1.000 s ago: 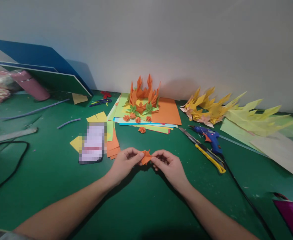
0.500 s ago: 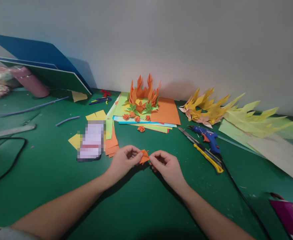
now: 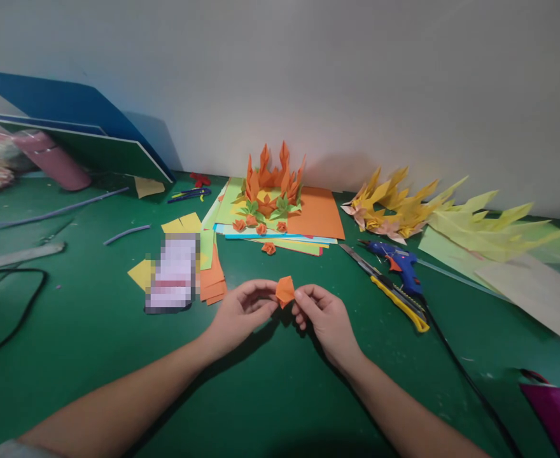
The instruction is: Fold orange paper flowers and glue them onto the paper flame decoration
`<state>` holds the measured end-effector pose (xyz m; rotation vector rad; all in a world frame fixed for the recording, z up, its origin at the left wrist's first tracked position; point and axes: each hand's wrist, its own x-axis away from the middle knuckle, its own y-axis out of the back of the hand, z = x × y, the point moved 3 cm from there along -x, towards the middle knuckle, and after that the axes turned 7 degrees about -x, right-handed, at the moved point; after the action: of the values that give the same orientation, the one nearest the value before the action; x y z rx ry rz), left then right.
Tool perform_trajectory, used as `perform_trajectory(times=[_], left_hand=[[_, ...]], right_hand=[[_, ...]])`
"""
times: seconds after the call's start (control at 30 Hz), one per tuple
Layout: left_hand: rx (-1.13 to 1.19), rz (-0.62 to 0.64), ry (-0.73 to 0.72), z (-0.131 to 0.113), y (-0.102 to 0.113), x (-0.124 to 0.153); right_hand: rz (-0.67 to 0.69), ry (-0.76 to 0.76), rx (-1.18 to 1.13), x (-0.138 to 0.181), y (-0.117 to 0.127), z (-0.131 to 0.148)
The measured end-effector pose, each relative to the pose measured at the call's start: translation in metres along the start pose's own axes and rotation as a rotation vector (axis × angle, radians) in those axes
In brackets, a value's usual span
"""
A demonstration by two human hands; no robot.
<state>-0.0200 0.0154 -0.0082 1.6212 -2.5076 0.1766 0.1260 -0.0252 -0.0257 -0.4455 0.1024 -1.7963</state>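
Note:
A small folded orange paper piece [image 3: 285,290] is pinched between my left hand [image 3: 240,312] and my right hand [image 3: 322,317], just above the green table [image 3: 93,343]. Both hands have fingers curled, thumb and forefinger closed on the paper. Behind them lies a stack of coloured paper sheets [image 3: 315,216] bearing an orange paper flame model [image 3: 273,178] with small orange paper flowers [image 3: 259,227] in front. One loose orange flower [image 3: 268,248] rests on the table near the stack.
A blue glue gun [image 3: 399,262] and yellow utility knife [image 3: 397,296] lie at right, its black cable [image 3: 471,381] running toward me. Yellow paper spikes [image 3: 452,213] line the wall. A blurred phone [image 3: 174,272], orange and yellow paper squares, boards [image 3: 84,137] and a black cord [image 3: 17,312] sit left.
The orange piece has been turned and lifted slightly between my fingertips; it now shows a flatter, rounder face. My hands stay in nearly the same place.

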Motion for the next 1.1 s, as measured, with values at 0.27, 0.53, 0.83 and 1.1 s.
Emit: perform_trajectory(times=[0.27, 0.53, 0.83, 1.1], left_hand=[[-0.011, -0.032, -0.029, 0.0036, -0.0003, 0.0000], [-0.019, 0.003, -0.017, 0.0022, -0.0008, 0.0011], [-0.088, -0.077, 0.068, 0.0065, 0.0060, -0.0063], [-0.270, -0.141, -0.045, 0.0031, 0.0053, -0.0025]], right_hand=[[0.037, -0.010, 0.051, 0.0021, -0.0047, 0.0012], [0.050, -0.003, 0.089, 0.0045, -0.0072, 0.0005], [0.063, 0.047, 0.038, 0.0046, -0.0100, 0.0011], [0.036, 0.053, 0.024, 0.0038, -0.0078, -0.0032]])
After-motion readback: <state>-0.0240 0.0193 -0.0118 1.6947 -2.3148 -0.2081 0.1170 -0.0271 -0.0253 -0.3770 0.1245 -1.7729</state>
